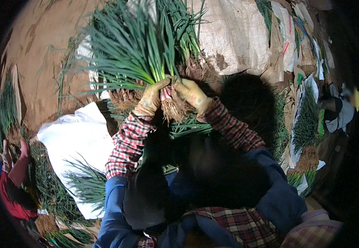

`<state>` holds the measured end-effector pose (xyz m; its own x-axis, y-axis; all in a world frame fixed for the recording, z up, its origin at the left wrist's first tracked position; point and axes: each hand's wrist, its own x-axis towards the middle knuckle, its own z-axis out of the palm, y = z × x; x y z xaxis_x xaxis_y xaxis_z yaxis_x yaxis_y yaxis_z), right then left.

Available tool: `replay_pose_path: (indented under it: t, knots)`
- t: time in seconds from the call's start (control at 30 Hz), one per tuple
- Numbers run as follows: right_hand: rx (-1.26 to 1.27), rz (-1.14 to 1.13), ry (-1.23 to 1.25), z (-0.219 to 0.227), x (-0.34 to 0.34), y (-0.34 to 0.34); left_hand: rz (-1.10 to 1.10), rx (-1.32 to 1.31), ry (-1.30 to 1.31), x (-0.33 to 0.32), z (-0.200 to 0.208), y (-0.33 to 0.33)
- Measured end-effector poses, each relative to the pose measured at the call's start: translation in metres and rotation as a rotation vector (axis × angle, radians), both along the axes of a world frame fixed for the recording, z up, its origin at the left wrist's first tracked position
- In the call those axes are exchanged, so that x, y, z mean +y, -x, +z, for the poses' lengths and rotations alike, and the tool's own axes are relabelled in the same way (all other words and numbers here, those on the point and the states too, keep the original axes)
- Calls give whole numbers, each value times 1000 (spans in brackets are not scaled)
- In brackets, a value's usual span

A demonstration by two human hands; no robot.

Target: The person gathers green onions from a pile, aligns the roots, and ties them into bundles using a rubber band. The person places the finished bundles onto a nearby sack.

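Both of my hands, in pale yellowish gloves, close round one bunch of spring onions [156,68] in front of me. My left hand [151,97] grips its lower stems from the left, thumb toward the middle. From the right, my right hand [192,94] wraps the same stems just above the roots. Brown stringy roots [173,109] hang down between the two gloves, below pinkish-white bulbs. The long green leaves fan away from me, up and to the left. Behind the bunch, more spring onions [191,45] lie with their roots toward me.
A white sheet [74,132] lies at the left, with loose spring onions [86,180] on it. Beyond my right hand is a pale woven sack [235,35]. More piles [305,120] line the right side. One person in red [18,196] is at far left, another [340,111] at far right.
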<state>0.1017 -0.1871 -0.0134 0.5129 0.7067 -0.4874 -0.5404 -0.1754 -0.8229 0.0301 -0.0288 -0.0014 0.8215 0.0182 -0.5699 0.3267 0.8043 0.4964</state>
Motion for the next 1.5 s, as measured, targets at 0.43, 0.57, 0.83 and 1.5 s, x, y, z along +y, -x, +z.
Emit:
replay_pose_path:
  t: [0.43, 0.57, 0.83, 1.5]
  knots:
    - [-159, -573, 268, 3, -6, -31, -104, 54, -120, 0, -32, 11]
    - [-295, -459, 283, 5, -20, -57, -34, 119, -28, -8, -39, 7]
    - [259, -196, -231, 21, -12, -22, 75, 89, -129, -25, -73, -11]
    - [-657, 63, 673, 56, 27, -28, -173, 81, -160, -8, -35, 4]
